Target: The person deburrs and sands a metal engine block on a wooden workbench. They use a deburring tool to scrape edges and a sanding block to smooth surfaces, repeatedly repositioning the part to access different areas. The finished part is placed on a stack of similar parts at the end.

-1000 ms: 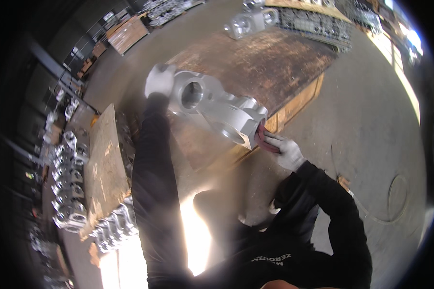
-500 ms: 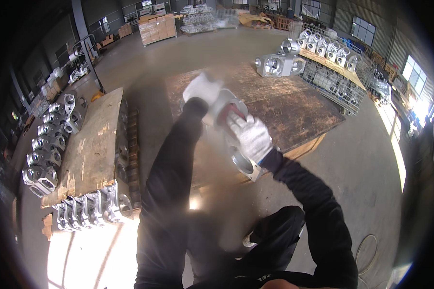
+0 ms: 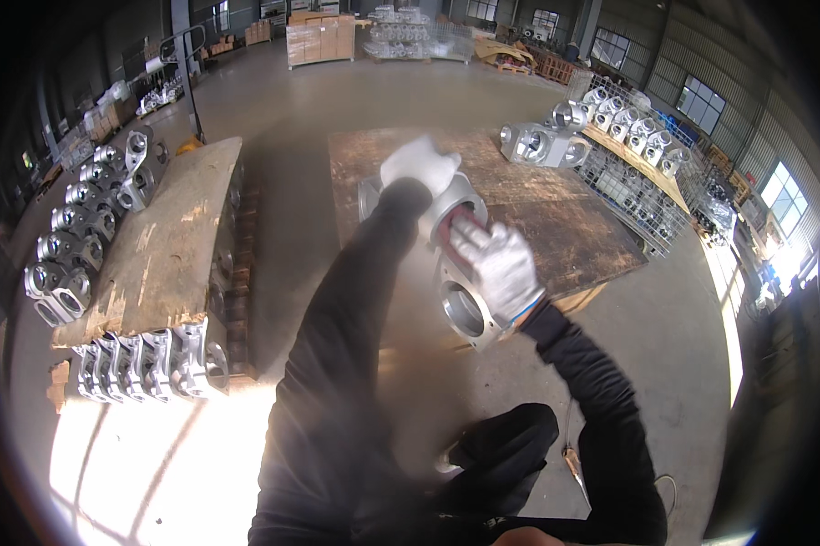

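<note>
A silvery metal casting with round bores [image 3: 465, 309] sits on the dark wooden tabletop [image 3: 556, 214] in front of me. My left hand [image 3: 419, 168], in a white glove, grips the top of the casting at its far side; its fingers are blurred. My right hand [image 3: 503, 270], also gloved, reaches into the upper bore. Its fingers press a reddish pad [image 3: 450, 227] against the bore's inside. The hand covers part of the pad, and I cannot make out its exact kind.
Another casting [image 3: 542, 144] stands at the table's far right corner. Beyond it, a wire cage [image 3: 633, 196] carries rows of castings. To the left, a wooden board [image 3: 169, 241] has castings along its edges. A slim tool [image 3: 575, 466] lies on the floor by my right knee.
The view has shifted, so the table and casting sit a little further right. Both hands stay on the casting, and my right hand's fingers remain in the bore with the reddish pad.
</note>
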`<state>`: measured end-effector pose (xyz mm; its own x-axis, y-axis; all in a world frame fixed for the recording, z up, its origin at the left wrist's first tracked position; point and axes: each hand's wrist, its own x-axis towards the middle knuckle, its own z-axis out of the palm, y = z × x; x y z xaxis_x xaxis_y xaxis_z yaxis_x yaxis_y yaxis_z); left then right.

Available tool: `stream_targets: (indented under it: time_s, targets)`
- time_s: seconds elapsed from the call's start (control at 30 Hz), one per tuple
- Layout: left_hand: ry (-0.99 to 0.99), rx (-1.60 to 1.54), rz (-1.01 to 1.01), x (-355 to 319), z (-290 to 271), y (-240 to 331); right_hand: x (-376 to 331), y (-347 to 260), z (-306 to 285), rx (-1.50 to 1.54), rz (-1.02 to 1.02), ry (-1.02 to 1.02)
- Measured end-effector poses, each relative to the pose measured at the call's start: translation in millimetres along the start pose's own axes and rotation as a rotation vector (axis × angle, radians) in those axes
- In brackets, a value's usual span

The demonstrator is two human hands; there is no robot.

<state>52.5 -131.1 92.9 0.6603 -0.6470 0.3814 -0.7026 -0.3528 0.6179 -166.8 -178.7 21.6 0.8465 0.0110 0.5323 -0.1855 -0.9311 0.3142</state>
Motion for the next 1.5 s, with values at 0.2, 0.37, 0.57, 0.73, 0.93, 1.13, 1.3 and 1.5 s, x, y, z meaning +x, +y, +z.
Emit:
stream_targets:
  time_s: [0.2,0.37,0.57,0.73,0.93,1.13,1.3,1.5]
  targets:
    - [0.009,0.032,-0.011,-9.5,-10.7,6.9,-8.3,24.8,2.2,0.257,-0.139,0.090]
    - [0.016,0.012,-0.010,-14.9,-19.8,11.5,-69.4,52.0,25.6,1.210,0.479,0.027]
    - [0.014,-0.020,-0.034,-1.9,-5.4,2.7,-152.5,107.1,99.9,1.380,1.433,0.095]
    - [-0.051,-0.096,0.074,11.7,-4.8,-17.8,-181.5,89.6,111.7,1.565,1.245,0.025]
    - [-0.258,-0.368,0.223,12.9,-22.9,-45.7,-153.5,53.7,76.4,1.060,0.896,-0.160]
    - [-0.221,-0.273,0.210,14.9,-22.4,-43.9,-180.4,-11.0,48.5,0.907,0.653,0.140]
    - [-0.195,-0.222,0.262,19.8,-21.0,-49.1,-208.2,-7.3,62.2,1.571,1.143,0.236]
    - [-0.199,-0.255,0.207,19.5,-20.2,-47.3,-188.2,14.7,118.3,1.642,1.058,-0.119]
